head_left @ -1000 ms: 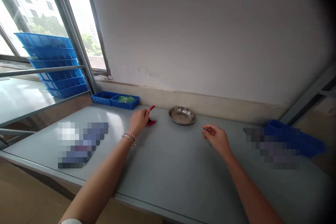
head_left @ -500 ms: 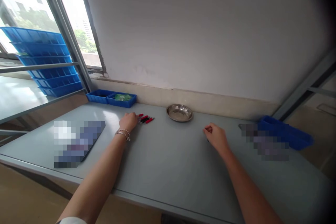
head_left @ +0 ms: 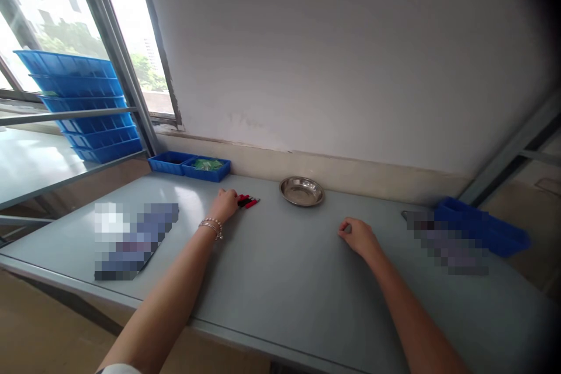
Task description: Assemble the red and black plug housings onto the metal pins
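Note:
My left hand (head_left: 224,204), with bracelets at the wrist, rests on the table at centre left. Its fingers are closed at the near ends of a small bunch of red and black pens (head_left: 250,203), whose other ends point to the right. The fingertips are partly hidden behind the hand. To the right, my right hand (head_left: 358,235) is held low over the tabletop, fingers curled and thumb against them, with nothing visible in the grip. A round, shallow steel dish (head_left: 302,201) lies between the hands, farther back near the wall.
Two small blue bins (head_left: 205,174) stand at the back left, one with green packets. Stacked blue bins (head_left: 96,123) are on a side shelf. A blurred flat item (head_left: 138,239) lies at left; another (head_left: 447,245) lies by a blue bin (head_left: 504,236) at right.
My left hand has shifted slightly right, and the pens now lie closer together. My right hand stays near its former place. The view has moved a little.

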A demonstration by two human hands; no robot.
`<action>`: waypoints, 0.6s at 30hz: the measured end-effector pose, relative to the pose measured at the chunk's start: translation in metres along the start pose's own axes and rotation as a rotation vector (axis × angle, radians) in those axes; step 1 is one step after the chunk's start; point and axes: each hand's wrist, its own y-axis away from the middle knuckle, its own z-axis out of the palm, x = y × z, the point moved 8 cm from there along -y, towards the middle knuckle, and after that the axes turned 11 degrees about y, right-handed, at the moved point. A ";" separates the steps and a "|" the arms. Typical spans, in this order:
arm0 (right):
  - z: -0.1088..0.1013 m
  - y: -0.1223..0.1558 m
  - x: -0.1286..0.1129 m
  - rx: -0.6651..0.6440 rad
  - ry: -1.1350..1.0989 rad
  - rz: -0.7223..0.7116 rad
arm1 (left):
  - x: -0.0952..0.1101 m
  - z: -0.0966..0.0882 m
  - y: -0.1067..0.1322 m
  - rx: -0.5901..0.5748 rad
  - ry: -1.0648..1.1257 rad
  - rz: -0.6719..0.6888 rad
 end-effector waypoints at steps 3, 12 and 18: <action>-0.001 0.001 -0.001 -0.016 -0.004 0.006 | 0.003 0.004 -0.001 -0.003 0.007 0.031; -0.006 0.002 -0.005 -0.030 -0.028 0.014 | 0.007 0.013 -0.008 0.008 0.027 0.071; -0.012 0.003 -0.005 -0.049 -0.036 0.057 | 0.005 0.015 -0.012 0.016 0.040 0.073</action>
